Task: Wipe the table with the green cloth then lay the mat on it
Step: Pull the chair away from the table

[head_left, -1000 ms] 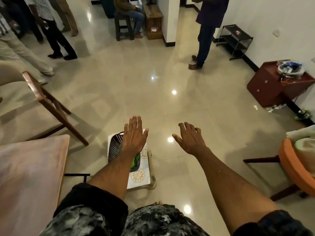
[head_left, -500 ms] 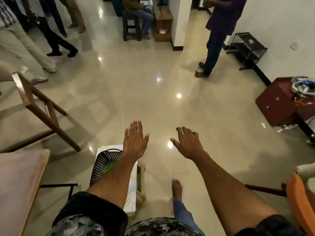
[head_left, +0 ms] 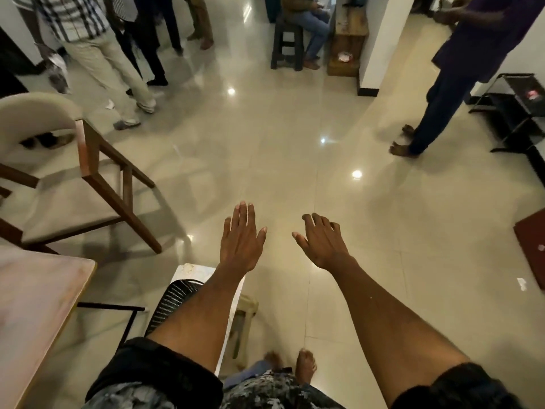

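- Both arms stretch forward over the glossy tiled floor (head_left: 295, 160), palms down, holding nothing.
- The left hand (head_left: 242, 237) has its fingers (head_left: 243, 215) straight and close together, released, with the thumb spread to the side.
- The right hand (head_left: 323, 242) has its fingers (head_left: 317, 224) relaxed and slightly bent, also released; the two hands are near each other but apart.
- Under the left forearm a small stool carries a white patterned mat (head_left: 191, 271) with a dark mesh basket (head_left: 174, 302) on it; the forearm hides most of both.
- The green cloth cannot be made out here; the forearm covers the basket's inside.
- The wooden surface (head_left: 35, 314) fills the lower left corner, just beside the stool.
- A cushioned wooden chair (head_left: 73, 199) stands beyond the surface at the left.
- Several people stand or sit at the far side of the room.
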`<action>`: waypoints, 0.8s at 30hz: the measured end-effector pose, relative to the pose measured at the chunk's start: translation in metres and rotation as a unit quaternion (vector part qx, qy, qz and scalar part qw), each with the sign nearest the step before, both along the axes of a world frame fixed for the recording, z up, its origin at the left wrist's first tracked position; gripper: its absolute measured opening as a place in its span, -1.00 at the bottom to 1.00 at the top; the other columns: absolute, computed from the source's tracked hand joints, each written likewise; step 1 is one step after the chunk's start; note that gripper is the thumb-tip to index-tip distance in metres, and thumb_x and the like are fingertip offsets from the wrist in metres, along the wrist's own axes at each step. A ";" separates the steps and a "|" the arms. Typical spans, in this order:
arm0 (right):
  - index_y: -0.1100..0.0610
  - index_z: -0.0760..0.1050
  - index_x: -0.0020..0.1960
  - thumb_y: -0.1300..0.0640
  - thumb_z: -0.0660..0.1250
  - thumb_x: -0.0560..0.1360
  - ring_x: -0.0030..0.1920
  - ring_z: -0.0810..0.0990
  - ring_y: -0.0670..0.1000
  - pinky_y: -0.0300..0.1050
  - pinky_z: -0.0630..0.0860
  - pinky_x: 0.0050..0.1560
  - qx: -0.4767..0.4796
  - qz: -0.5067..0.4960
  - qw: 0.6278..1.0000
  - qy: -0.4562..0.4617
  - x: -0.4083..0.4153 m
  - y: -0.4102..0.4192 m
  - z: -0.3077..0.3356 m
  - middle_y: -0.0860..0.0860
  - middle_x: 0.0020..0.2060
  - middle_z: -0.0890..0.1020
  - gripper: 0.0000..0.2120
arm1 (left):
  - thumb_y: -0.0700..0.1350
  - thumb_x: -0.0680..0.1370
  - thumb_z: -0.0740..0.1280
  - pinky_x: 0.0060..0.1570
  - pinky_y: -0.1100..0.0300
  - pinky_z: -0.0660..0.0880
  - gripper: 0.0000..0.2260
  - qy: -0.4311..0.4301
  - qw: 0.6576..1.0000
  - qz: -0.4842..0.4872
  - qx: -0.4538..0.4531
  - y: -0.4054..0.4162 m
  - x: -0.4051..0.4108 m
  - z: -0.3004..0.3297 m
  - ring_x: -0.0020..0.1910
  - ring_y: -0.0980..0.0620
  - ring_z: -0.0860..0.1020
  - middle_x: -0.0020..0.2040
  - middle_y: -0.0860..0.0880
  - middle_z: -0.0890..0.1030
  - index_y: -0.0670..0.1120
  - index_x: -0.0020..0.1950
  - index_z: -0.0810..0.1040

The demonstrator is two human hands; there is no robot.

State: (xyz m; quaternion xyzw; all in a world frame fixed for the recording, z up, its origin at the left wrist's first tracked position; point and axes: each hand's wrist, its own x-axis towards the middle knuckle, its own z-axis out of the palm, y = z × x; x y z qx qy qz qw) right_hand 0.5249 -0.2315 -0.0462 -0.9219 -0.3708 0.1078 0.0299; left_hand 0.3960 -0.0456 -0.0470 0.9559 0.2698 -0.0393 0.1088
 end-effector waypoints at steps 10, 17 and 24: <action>0.11 0.27 0.59 -0.24 0.00 0.76 0.47 0.42 0.17 0.14 0.34 0.46 0.001 0.080 0.997 -0.005 0.070 0.125 0.010 0.11 0.45 0.44 -0.44 | 0.14 0.80 -0.06 0.72 -0.07 -0.08 -0.36 0.003 0.998 0.068 0.008 0.106 0.057 0.001 0.77 -0.09 -0.13 0.78 -0.15 -0.12 -0.15 0.77 -0.16; 0.12 0.28 0.59 -0.23 0.01 0.77 0.48 0.43 0.17 0.14 0.34 0.47 -0.002 0.134 0.991 -0.028 0.120 0.211 0.034 0.12 0.46 0.44 -0.45 | 0.15 0.80 -0.06 0.71 -0.06 -0.11 -0.36 -0.020 0.992 0.125 0.014 0.174 0.082 0.015 0.77 -0.08 -0.13 0.78 -0.14 -0.12 -0.15 0.77 -0.16; 0.13 0.27 0.60 -0.20 0.02 0.77 0.48 0.43 0.18 0.14 0.34 0.47 -0.002 0.205 0.978 -0.035 0.151 0.285 0.033 0.13 0.45 0.45 -0.45 | 0.16 0.80 -0.08 0.71 -0.08 -0.12 -0.36 -0.010 0.983 0.183 0.022 0.228 0.095 0.013 0.77 -0.11 -0.13 0.78 -0.16 -0.11 -0.15 0.77 -0.16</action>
